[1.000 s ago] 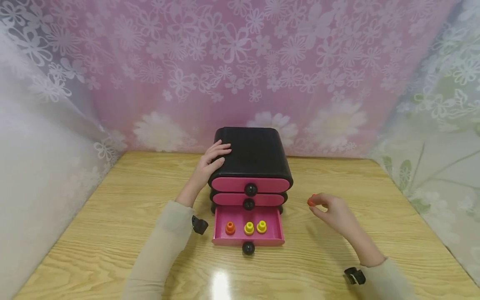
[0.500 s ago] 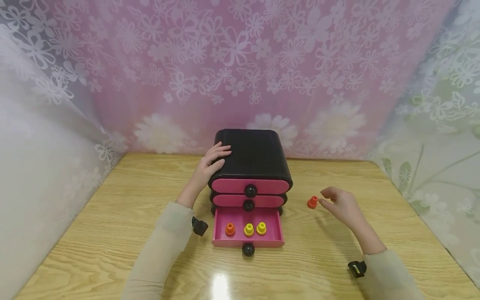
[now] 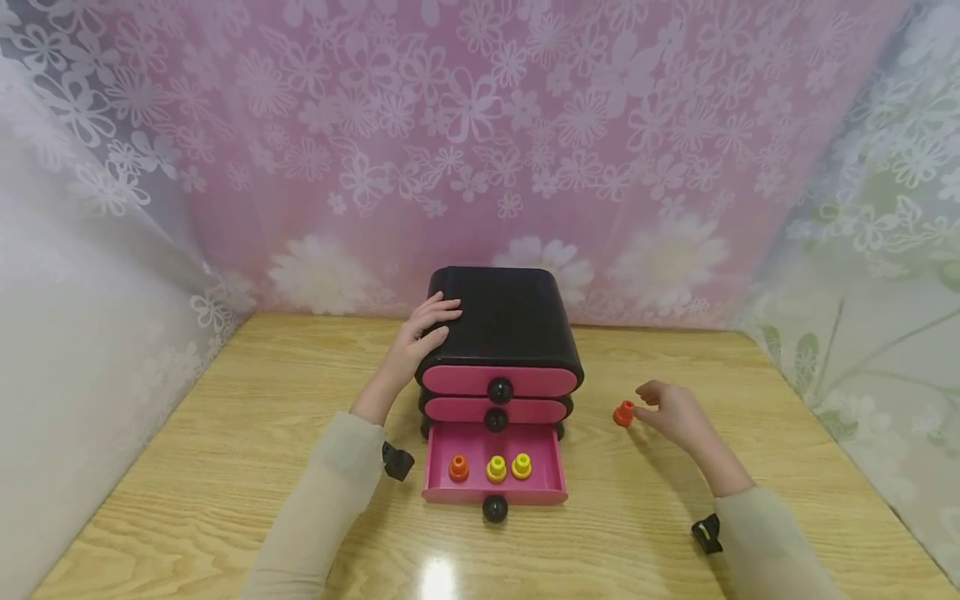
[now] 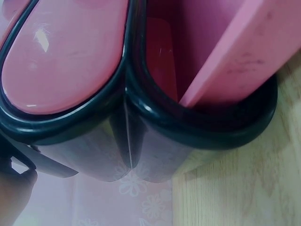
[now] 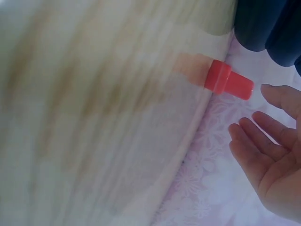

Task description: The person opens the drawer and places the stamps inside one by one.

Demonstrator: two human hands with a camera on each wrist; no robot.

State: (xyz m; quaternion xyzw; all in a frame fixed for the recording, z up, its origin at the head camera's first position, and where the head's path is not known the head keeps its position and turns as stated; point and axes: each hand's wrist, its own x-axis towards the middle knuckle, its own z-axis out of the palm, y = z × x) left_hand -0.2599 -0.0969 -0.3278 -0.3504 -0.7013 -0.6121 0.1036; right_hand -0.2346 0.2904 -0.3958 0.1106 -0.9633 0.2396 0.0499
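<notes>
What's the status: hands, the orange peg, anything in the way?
Left hand rests on the drawer chest. Right hand open beside the orange peg, standing on the table, not gripped. Nothing between peg and open bottom drawer.

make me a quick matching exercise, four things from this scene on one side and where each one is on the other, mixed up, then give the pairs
Things:
1. left hand
2. red peg
3. two yellow pegs
4. right hand

Places:
A. inside the open bottom drawer
B. standing on the table, right of the chest
C. resting on the black chest
D. just right of the red peg, open

Pairs: 1-C, 2-B, 3-A, 4-D
</notes>
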